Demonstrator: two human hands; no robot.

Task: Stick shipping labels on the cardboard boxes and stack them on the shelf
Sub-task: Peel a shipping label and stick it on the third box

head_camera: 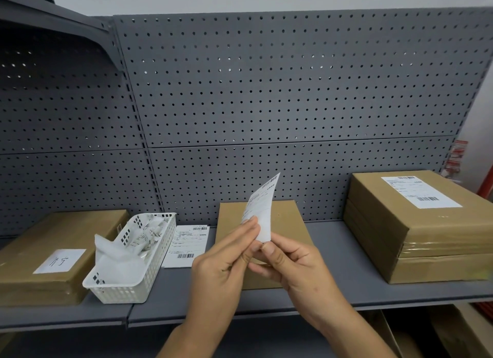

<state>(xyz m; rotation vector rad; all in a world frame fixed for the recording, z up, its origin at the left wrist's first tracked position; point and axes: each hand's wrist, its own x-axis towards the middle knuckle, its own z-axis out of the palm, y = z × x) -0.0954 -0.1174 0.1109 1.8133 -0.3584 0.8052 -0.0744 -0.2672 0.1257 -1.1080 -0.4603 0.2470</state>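
Both my hands hold a white shipping label [262, 203] upright in the air over the middle of the shelf. My left hand [226, 261] pinches its lower left edge, and my right hand [290, 261] pinches its bottom corner. Behind and below them lies a flat unlabelled cardboard box [290, 219], partly hidden by my hands. At the right stands a stack of taped cardboard boxes [426, 240] with a printed label [421, 188] on top. A sheet of printed labels [186, 244] lies flat on the shelf [346, 285].
A white plastic basket [133, 261] with crumpled backing paper sits left of centre. A cardboard box [53, 251] with a handwritten white sticker lies at the far left. Grey pegboard [266, 90] backs the shelf. More cardboard shows on the lower level at the bottom right.
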